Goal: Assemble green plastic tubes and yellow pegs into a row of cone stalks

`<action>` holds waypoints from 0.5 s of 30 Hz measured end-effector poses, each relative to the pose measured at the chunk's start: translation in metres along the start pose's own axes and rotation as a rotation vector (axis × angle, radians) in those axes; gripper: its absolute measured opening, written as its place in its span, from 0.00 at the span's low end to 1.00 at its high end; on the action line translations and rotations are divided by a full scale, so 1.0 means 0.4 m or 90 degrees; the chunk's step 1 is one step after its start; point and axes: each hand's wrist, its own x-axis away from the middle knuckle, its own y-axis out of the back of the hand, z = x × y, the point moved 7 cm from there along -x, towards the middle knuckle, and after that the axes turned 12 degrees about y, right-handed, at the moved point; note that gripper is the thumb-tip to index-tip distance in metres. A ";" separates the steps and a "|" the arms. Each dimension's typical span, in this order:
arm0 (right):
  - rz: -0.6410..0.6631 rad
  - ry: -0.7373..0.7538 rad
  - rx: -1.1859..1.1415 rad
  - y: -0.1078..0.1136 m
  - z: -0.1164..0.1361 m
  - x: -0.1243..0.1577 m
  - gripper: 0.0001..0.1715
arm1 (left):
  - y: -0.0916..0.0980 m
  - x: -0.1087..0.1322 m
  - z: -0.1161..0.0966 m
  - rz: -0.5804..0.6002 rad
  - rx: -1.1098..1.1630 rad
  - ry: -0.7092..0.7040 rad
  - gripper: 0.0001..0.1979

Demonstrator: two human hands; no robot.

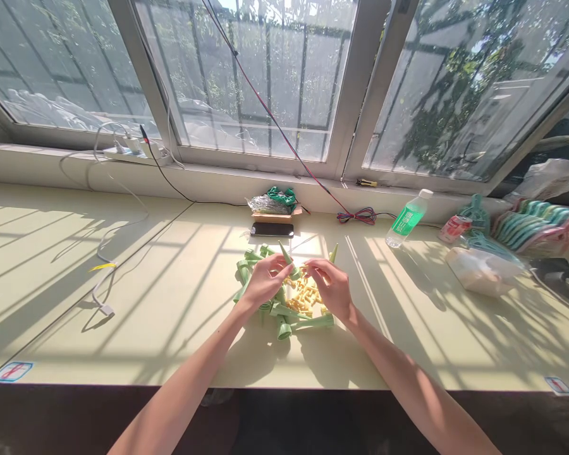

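My left hand point(265, 279) is closed around a green plastic cone point(286, 254), whose pointed end tilts up and away. Close beside it, my right hand point(330, 287) pinches with thumb and fingertips near the cone's wide end; whatever is between those fingertips is too small to make out. Under and between the hands lies a pile of small yellow plastic pieces point(304, 299). More green cones point(284, 328) lie around the pile, mostly on its left and front sides. Another green cone point(334, 253) stands behind my right hand, point upward.
Behind the pile are a black phone point(272, 230) and a small box point(272, 217) with plastic wrapping. To the right stand a bottle point(408, 220), a can point(455, 229), a white container point(481, 272) and several hangers point(526, 227). A white cable point(105, 278) lies left.
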 end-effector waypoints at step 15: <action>0.046 0.044 0.055 -0.003 0.015 -0.005 0.07 | -0.014 0.002 -0.008 0.045 0.013 -0.029 0.15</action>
